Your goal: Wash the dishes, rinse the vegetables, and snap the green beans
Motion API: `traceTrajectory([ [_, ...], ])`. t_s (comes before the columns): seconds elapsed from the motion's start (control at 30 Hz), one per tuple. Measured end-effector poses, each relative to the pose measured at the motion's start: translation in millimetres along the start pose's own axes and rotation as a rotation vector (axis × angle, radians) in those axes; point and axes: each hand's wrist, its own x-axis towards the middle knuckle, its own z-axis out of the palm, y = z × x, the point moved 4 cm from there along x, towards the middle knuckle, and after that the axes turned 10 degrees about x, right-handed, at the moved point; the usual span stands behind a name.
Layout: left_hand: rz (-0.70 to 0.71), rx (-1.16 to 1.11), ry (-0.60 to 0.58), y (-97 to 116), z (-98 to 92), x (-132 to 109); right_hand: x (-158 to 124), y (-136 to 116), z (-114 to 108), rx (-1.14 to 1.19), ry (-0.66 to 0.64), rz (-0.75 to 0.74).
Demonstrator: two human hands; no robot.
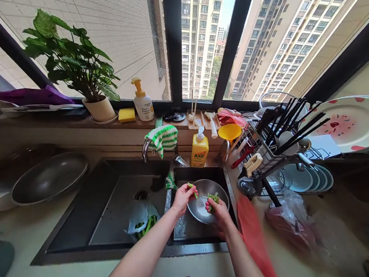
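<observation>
Both my hands are over a steel bowl (202, 210) that sits in the right basin of a dark double sink (103, 235). My left hand (182, 198) pinches a small green vegetable piece (194, 189) at the bowl's left rim. My right hand (217, 209) is closed on a bunch of green vegetable (213, 197) above the bowl. A clear plastic bag with green vegetables (142, 223) lies in the left basin near the drain.
A yellow dish-soap bottle (199, 149) and a faucet draped with a striped cloth (161, 139) stand behind the sink. A dish rack (276, 160) with plates and chopsticks is at right, a wok (48, 177) at left, a potted plant (80, 65) on the sill.
</observation>
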Motion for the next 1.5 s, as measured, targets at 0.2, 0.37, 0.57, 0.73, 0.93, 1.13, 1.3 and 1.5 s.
traceTrajectory([
  [0.2,-0.114,0.163,-0.068,-31,11.5,0,5,5,-5,-0.14,0.02,-0.03],
  [0.37,-0.138,0.254,-0.094,-54,26.6,2,16,5,-18,-0.361,0.13,-0.106],
  [0.57,-0.124,0.302,-0.07,-40,-32.1,-24,25,5,-45,-0.769,0.189,-0.208],
  [0.73,-0.103,0.695,-0.119,-3,-155.1,-80,32,20,-60,-1.044,0.13,-0.224],
  [0.93,-0.118,1.399,0.031,-2,-212.1,-115,20,41,-25,-0.98,-0.002,-0.218],
  [1.13,-0.294,1.457,0.124,-21,-193.7,-109,-13,52,28,-0.911,-0.173,-0.178],
  [1.3,-0.198,1.482,0.261,40,-190.6,-135,-49,52,82,-0.804,-0.32,-0.309],
  [1.5,0.354,1.246,0.173,127,-128.1,-170,-94,22,178,-0.728,-0.664,-0.665],
])
